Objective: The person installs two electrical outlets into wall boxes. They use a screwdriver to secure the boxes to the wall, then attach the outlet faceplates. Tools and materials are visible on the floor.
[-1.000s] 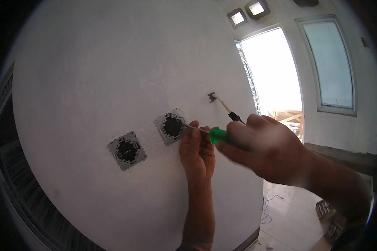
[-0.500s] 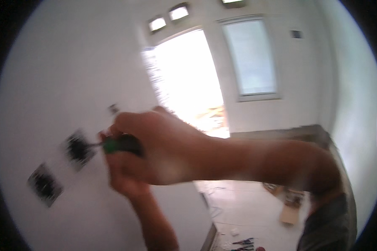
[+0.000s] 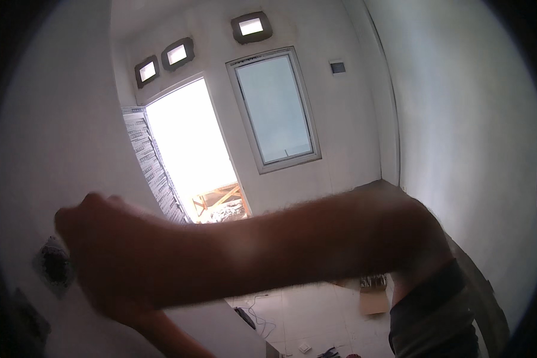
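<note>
My right hand (image 3: 110, 250) is raised close to the left wall, its fingers closed and its back toward me. Half a second earlier a screwdriver with a green and black handle showed in this fist; now the hand covers it. Below it my left forearm (image 3: 170, 337) rises from the lower edge, and the left hand is hidden behind the right one, so its fingers do not show. Just left of the right hand is a dark square recess (image 3: 55, 267) in the wall, with rough edges. A second dark recess (image 3: 31, 322) sits lower left, dim and partly in shadow.
An open doorway (image 3: 191, 143) with a wrapped door (image 3: 152, 155) stands ahead, beside a framed window (image 3: 274, 110). On the tiled floor lie a cardboard box (image 3: 373, 301), a thin cable (image 3: 262, 316) and some tools (image 3: 328, 353) at the lower edge.
My view has swung, so doorway and window sit further left. The right hand appears lower and further left, and the screwdriver and left hand have gone out of sight behind it.
</note>
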Available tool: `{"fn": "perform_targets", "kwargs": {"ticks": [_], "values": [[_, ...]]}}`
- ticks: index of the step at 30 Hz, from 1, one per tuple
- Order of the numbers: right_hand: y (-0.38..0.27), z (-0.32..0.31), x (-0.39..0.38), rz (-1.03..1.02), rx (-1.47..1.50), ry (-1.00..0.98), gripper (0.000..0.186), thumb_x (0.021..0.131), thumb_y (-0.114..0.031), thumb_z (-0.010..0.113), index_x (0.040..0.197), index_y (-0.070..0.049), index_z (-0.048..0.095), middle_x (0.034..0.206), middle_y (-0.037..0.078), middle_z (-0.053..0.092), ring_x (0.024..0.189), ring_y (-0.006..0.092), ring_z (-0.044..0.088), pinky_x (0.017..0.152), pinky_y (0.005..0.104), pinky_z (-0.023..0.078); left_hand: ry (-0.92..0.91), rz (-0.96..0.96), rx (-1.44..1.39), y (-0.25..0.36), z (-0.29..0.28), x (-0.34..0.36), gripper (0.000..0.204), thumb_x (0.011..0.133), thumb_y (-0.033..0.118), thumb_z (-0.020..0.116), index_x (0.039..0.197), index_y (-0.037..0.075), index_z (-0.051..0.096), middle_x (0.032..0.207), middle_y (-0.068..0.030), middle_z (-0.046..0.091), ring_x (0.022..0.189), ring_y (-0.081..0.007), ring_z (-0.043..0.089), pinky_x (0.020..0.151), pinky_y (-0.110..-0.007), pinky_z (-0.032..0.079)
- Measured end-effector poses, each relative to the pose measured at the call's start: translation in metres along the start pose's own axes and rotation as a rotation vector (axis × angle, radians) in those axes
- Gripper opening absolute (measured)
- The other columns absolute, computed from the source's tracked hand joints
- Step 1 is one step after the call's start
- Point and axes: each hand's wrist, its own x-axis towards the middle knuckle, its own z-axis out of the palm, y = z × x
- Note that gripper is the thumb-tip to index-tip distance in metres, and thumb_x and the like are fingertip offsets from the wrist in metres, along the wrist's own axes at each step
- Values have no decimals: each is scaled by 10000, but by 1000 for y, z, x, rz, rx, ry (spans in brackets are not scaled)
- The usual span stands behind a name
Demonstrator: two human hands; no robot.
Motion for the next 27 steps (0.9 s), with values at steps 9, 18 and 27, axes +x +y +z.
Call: {"fn": "perform_targets", "kwargs": {"ticks": [9, 18, 27], "values": [[16, -6, -28, -551, -1207, 105, 205, 972, -183, 663, 1114, -36, 650, 811, 57, 603, 693, 130, 611, 552, 284, 541, -699, -268, 804, -5, -213, -91, 360, 952, 212, 729, 1211, -30, 664, 1107, -126, 740, 1001, -206, 713, 897, -351, 572], [4, 0, -1, 120, -182, -49, 127, 901, -82, 745, 970, 6, 685, 1002, 131, 628, 779, 220, 665, 637, 290, 567, -905, -763, 891, -57, -215, -154, 335, 1004, 192, 689, 1270, -9, 659, 1170, -132, 741, 1116, -211, 698, 1038, -372, 518], [3, 1, -14, -255, -687, -135, 294, 948, -152, 711, 1104, 85, 637, 825, 147, 681, 652, 213, 690, 546, 307, 576, -1127, -753, 1323, -46, -382, -262, 340, 938, 320, 697, 1099, 22, 731, 1042, -186, 743, 988, -331, 717, 908, -421, 563]]}}
